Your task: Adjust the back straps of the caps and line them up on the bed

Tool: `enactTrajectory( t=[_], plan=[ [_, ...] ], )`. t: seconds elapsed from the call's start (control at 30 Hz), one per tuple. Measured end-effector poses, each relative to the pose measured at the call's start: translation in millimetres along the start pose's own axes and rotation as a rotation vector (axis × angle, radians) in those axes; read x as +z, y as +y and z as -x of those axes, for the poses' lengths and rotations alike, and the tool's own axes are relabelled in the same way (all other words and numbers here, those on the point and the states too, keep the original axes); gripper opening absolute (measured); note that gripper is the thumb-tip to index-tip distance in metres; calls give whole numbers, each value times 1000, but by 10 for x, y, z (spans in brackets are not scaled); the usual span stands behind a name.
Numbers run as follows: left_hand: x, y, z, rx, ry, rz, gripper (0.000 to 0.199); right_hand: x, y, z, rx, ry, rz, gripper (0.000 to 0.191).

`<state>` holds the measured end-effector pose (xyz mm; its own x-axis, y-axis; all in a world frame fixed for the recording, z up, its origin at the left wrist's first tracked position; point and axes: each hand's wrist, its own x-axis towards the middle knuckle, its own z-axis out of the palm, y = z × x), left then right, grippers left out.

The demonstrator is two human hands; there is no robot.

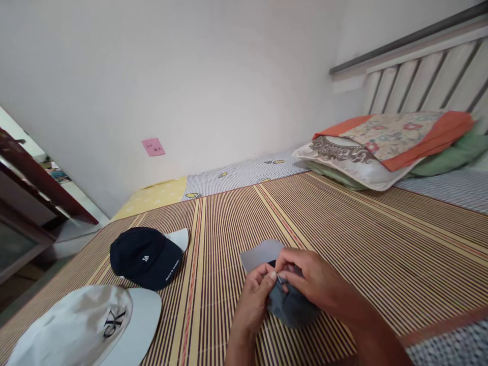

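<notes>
A grey-blue cap (292, 307) lies on the striped mat in front of me, its lighter brim pointing away. My left hand (256, 291) is closed at its near-left side, thumb and finger pinching what looks like the cap's back strap (281, 278). From the right, my right hand (305, 274) pinches the same small part, its fingertips almost touching the left ones. A small shiny bit shows between the fingers; its exact shape is hidden. Both hands partly cover the cap's opening.
A navy cap (143, 256) rests at the left, with a white brim showing behind it. Closer in is a white cap (76, 325) with CK lettering. Pillows (396, 140) are stacked by the headboard (419, 76). A pink note (153, 147) sticks to the wall.
</notes>
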<state>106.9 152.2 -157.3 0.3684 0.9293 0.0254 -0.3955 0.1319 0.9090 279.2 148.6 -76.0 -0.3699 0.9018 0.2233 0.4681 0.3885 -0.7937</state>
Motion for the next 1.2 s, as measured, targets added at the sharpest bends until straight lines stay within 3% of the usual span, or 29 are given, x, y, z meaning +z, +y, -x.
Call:
enactTrajectory(
  t=[0.33,0.53,0.7,1.03,1.2],
  plan=[
    [99,7,-26,-9,-19,208,30,104,67,-33,-65,7,56,19],
    [101,12,-39,8,-30,234,30,128,82,-68,-19,6,-45,14],
    [103,26,-32,9,-2,233,33,133,69,-67,22,-4,-165,9],
    [196,14,-50,37,106,280,38,191,85,-99,42,68,-174,9],
    [212,1,-77,87,173,281,40,232,28,-86,-89,96,-10,14]
  ],
)
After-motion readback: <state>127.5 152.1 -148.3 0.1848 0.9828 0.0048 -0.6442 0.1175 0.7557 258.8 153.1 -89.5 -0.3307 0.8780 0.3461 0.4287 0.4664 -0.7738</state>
